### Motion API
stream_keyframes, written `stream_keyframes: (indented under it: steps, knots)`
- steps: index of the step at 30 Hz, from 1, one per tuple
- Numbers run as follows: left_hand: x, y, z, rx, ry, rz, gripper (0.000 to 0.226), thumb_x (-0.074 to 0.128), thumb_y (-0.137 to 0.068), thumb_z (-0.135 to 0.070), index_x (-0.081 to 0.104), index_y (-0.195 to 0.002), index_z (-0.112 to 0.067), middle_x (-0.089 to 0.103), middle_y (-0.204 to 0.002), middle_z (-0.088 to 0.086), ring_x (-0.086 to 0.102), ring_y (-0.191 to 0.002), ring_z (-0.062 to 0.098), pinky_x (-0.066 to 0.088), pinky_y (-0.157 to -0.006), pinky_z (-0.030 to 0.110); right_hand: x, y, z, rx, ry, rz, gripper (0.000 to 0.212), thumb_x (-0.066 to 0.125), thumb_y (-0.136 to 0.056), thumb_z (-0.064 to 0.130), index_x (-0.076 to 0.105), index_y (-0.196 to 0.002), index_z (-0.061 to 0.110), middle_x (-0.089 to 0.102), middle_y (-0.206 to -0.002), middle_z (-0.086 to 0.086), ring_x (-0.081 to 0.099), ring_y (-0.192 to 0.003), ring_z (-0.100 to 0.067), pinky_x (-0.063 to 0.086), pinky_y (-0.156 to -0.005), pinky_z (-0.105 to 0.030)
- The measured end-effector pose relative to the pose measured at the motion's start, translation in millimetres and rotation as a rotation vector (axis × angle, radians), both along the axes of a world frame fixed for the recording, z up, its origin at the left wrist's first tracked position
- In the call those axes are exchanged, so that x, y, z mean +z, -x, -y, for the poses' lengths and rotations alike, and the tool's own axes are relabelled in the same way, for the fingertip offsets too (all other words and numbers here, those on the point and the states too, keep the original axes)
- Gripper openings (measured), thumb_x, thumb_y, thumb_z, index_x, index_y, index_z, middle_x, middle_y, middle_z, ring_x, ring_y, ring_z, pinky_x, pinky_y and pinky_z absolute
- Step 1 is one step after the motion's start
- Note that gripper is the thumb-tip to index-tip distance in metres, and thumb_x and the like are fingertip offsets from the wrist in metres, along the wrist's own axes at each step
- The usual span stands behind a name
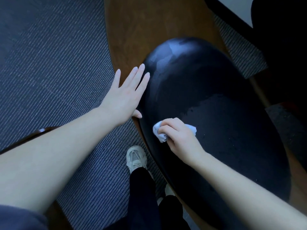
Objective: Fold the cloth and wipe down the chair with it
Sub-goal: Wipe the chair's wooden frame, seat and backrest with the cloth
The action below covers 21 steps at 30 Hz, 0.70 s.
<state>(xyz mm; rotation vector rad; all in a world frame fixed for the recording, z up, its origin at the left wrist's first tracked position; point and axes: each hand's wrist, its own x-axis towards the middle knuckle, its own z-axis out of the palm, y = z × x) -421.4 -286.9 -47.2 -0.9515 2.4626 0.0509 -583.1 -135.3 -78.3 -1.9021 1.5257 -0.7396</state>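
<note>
Hidden or unclear: most of the cloth (160,136) is covered by the right hand (179,135). Only 2 white parts are seen, a bunch under the fingertips and a corner past the knuckles, so whether it is folded cannot be told. The chair (207,90) is cut off at the lower right by the right forearm, and its legs are not seen. The upper right corner is taken up by a dark shape (282,47) too dim to identify. A 2nd foot is almost wholly hidden behind the trouser leg (142,196).

Hands: the right-hand fingers are curled and clamped on the cloth, which is pressed onto the black seat pad near its left edge. The left hand (126,95) is laid flat at the pad's left edge, fingers straight, 3 close together and the little finger apart. The thumb is touching the rim.

Edges and room: the black pad is bordered by a wooden shell (142,30), seen as a brown band along the left and top. Striped carpet (58,55) lies open to the left. 1 pale shoe (135,157) is placed on the carpet just beside the chair's near edge.
</note>
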Motion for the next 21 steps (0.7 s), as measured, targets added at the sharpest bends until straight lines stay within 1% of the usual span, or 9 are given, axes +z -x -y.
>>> stream_keyframes:
  steps: [2, 5, 6, 8, 10, 11, 15, 16, 21]
  knots:
    - [3.4, 4.5, 0.6, -0.03, 0.004, 0.031, 0.126, 0.067, -0.076, -0.063, -0.014, -0.153, -0.004, -0.022, -0.16, 0.018, -0.014, -0.151, 0.03, 0.003, -0.119, 0.056, -10.4, 24.1, 15.4, -0.101, 0.004, -0.049, 0.023, 0.053, -0.071, -0.017, 0.06, -0.075, 0.005, 0.059, -0.091, -0.002, 0.053, -0.081, -0.022, 0.043, -0.072, -0.028]
    - [9.5, 15.6, 5.5, -0.052, -0.028, 0.043, 0.133, 0.069, -0.07, -0.068, -0.011, -0.154, -0.003, -0.02, -0.16, 0.02, -0.015, -0.15, 0.032, 0.003, -0.119, 0.057, -23.0, 58.2, 55.0, -0.679, -0.09, -0.029, 0.022, 0.05, -0.074, -0.01, 0.059, -0.078, 0.009, 0.052, -0.093, 0.002, 0.053, -0.085, -0.019, 0.046, -0.073, -0.035]
    - [11.1, 22.4, 7.4, -0.064, -0.03, 0.053, 0.134, 0.069, -0.069, -0.07, -0.011, -0.154, -0.004, -0.021, -0.16, 0.02, -0.015, -0.15, 0.033, 0.003, -0.119, 0.057, -22.4, 57.1, 54.8, -0.743, -0.096, 0.012, 0.023, 0.048, -0.073, -0.012, 0.058, -0.077, 0.009, 0.05, -0.091, 0.003, 0.052, -0.083, -0.015, 0.046, -0.073, -0.035]
    - [11.4, 41.9, 10.4, -0.107, -0.024, 0.071, 0.136, 0.069, -0.068, -0.072, -0.013, -0.153, -0.006, -0.022, -0.16, 0.02, -0.017, -0.149, 0.034, 0.001, -0.118, 0.057, -13.2, 41.8, 35.1, -0.576, -0.051, 0.074, 0.028, 0.047, -0.067, -0.019, 0.058, -0.073, 0.006, 0.049, -0.086, 0.005, 0.049, -0.081, -0.009, 0.043, -0.073, -0.026]
    - [8.7, 65.0, 11.6, -0.148, -0.025, 0.104, 0.138, 0.069, -0.066, -0.073, -0.016, -0.153, -0.008, -0.025, -0.158, 0.021, -0.019, -0.148, 0.036, 0.0, -0.117, 0.059, -8.3, 33.8, 7.2, -0.34, -0.081, 0.073, 0.029, 0.051, -0.066, -0.02, 0.059, -0.076, 0.006, 0.052, -0.088, 0.006, 0.051, -0.083, -0.012, 0.04, -0.074, -0.021]
    - [6.8, 74.8, 11.5, -0.159, -0.027, 0.135, 0.14, 0.07, -0.064, -0.074, -0.017, -0.153, -0.01, -0.027, -0.157, 0.022, -0.021, -0.147, 0.038, -0.002, -0.116, 0.061, -11.2, 40.9, 4.0, -0.318, -0.096, 0.03, 0.028, 0.053, -0.068, -0.017, 0.06, -0.079, 0.007, 0.054, -0.09, 0.004, 0.052, -0.085, -0.015, 0.041, -0.075, -0.021]
    - [0.5, 96.4, 5.7, -0.139, -0.018, 0.275, 0.147, 0.075, -0.061, -0.072, -0.024, -0.151, -0.009, -0.034, -0.152, 0.028, -0.026, -0.143, 0.045, -0.005, -0.112, 0.067, -33.1, 80.5, 35.8, -0.857, -0.176, -0.008, 0.018, 0.049, -0.079, -0.006, 0.058, -0.079, 0.009, 0.051, -0.092, 0.008, 0.054, -0.084, -0.017, 0.048, -0.072, -0.036]
    - [-0.1, 99.3, 4.1, -0.158, 0.001, 0.308, 0.148, 0.075, -0.061, -0.072, -0.026, -0.15, -0.008, -0.035, -0.151, 0.03, -0.027, -0.143, 0.045, -0.006, -0.111, 0.068, -32.9, 76.7, 38.9, -0.922, -0.184, 0.003, 0.017, 0.047, -0.08, -0.006, 0.057, -0.078, 0.008, 0.05, -0.092, 0.007, 0.054, -0.084, -0.016, 0.048, -0.072, -0.037]
    - [-3.5, 121.7, 4.7, -0.274, 0.01, 0.412, 0.152, 0.079, -0.062, -0.066, -0.036, -0.145, -0.01, -0.041, -0.145, 0.032, -0.031, -0.142, 0.044, -0.012, -0.112, 0.065, -19.9, 68.9, 11.8, -0.49, -0.18, -0.037, 0.024, 0.05, -0.073, -0.01, 0.058, -0.079, 0.011, 0.054, -0.092, 0.006, 0.052, -0.085, -0.016, 0.042, -0.071, -0.025]
